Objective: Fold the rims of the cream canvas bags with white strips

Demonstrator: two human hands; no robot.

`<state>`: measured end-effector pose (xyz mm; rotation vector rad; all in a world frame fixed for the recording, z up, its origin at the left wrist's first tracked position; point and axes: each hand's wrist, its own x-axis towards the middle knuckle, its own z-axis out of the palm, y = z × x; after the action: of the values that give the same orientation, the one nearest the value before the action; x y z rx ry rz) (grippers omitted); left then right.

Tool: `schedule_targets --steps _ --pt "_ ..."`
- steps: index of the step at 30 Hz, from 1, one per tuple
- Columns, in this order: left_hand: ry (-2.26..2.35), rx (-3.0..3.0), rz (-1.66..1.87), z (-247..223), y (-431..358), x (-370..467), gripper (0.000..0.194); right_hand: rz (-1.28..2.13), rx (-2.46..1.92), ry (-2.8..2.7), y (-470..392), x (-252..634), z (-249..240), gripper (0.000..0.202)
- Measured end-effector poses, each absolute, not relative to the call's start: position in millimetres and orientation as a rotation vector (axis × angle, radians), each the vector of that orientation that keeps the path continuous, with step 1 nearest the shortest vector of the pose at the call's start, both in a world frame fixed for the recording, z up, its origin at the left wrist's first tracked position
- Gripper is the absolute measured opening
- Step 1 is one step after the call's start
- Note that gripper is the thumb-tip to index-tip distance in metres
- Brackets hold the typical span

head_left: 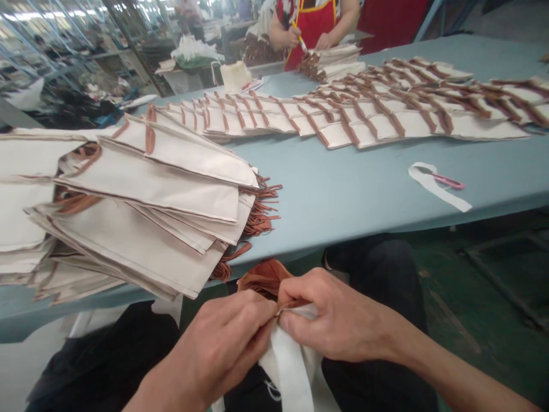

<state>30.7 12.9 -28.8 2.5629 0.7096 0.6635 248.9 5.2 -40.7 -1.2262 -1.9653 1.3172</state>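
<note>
Above my lap, my left hand [231, 329] and my right hand [334, 315] pinch the edge of a cream cloth piece with a brown lining [263, 274]. Their fingertips nearly touch, and the fingers hide the exact spot being held. A white strip [294, 372] hangs down from between the hands, and a short end of it shows under my right fingers. Loose thread dangles beside the strip. Left of my hands, a pile of cream cloth pieces [180, 229] with brown edging and brown cords [259, 220] lies on the table, overhanging its front edge.
Long overlapping rows of cream and brown cloth pieces [291, 117] cover the far side of the blue-grey table [317, 189]. Pink-handled snips [448, 181] lie by a white strip [446, 189] at right. Across the table, a person in a red apron [315, 23] holds a brush over a stack.
</note>
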Motion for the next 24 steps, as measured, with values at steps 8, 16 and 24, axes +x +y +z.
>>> schedule_targets --steps 8,16,24 --pt "0.567 2.822 0.673 -30.1 17.0 29.5 0.028 1.596 -1.092 -1.474 -12.3 238.3 -57.4 0.011" --pt "0.504 2.924 0.602 -38.0 20.4 25.2 0.028 1.892 -1.007 -1.160 -10.3 236.9 -60.5 0.021" --pt "0.728 2.372 0.701 -32.2 4.3 30.0 0.025 1.220 -1.177 -1.743 -18.9 250.2 -42.9 0.010"
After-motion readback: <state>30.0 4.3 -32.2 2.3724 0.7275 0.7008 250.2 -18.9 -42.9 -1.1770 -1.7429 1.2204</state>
